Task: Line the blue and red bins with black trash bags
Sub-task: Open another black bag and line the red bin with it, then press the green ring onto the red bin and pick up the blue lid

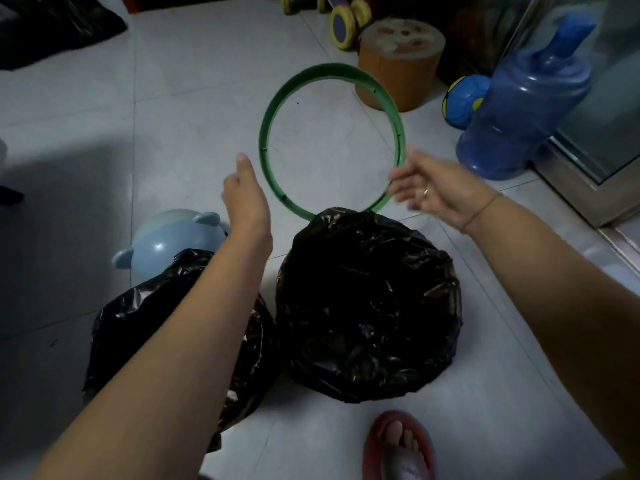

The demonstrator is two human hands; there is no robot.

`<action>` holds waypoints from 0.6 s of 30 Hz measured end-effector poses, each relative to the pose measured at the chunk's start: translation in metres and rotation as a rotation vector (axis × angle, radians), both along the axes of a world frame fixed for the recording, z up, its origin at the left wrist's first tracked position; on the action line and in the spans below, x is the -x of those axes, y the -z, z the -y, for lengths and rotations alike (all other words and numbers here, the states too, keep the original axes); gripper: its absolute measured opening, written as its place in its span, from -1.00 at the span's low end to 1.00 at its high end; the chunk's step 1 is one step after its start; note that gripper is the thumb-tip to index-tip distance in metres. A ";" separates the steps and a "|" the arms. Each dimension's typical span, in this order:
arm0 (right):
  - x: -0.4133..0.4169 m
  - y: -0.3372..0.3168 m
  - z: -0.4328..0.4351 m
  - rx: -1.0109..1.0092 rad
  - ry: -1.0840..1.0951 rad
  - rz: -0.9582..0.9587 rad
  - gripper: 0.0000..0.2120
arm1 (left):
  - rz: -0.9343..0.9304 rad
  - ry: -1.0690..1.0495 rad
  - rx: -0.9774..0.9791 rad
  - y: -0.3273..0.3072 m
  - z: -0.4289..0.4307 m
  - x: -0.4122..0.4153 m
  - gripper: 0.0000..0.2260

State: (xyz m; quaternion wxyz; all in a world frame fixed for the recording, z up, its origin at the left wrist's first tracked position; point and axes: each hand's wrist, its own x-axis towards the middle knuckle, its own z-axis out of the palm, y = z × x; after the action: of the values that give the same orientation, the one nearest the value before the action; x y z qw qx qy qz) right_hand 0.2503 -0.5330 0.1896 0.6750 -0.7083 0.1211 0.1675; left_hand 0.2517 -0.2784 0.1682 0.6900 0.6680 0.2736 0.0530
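Observation:
Two bins stand on the tiled floor, each draped in a black trash bag that hides its colour. The right bag [367, 306] is spread over its rim with the mouth open. The left bag [145, 320] lies partly behind my left forearm. A green plastic ring [273, 109] is just beyond the right bag, its near edge hidden by the bag. My left hand [244, 199] is beside the ring's left edge with the thumb up and the fingers hidden. My right hand [429, 188], blurred and with loose fingers, is at the ring's right edge. Neither hand plainly grips it.
A pale blue lid with ears [173, 240] lies behind the left bag. Farther back are an orange round stool [398, 67], a blue water jug [519, 105], a blue-yellow ball [462, 100] and a wheeled toy [346, 22]. A door track [571, 188] runs on the right. My slippered foot [398, 448] is below.

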 end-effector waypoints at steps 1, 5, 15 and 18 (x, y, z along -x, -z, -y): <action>-0.014 0.000 0.003 0.030 0.161 0.028 -0.57 | -0.087 -0.003 0.044 0.003 -0.003 -0.009 -0.42; -0.048 0.017 0.004 -0.006 0.305 -0.118 -0.29 | -0.221 0.122 0.337 0.004 -0.009 -0.029 -0.26; -0.031 -0.007 0.012 -0.243 0.198 -0.102 -0.22 | -0.039 0.390 0.384 -0.023 -0.017 -0.008 -0.28; -0.001 -0.021 0.024 -0.236 0.120 -0.043 -0.24 | -0.002 0.427 0.345 -0.026 -0.021 0.017 -0.28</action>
State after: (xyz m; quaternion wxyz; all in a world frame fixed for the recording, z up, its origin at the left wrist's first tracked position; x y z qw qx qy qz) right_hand 0.2517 -0.5569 0.2105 0.7595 -0.6119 0.1571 0.1551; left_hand 0.2350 -0.2573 0.1942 0.7888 0.5832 0.1322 -0.1419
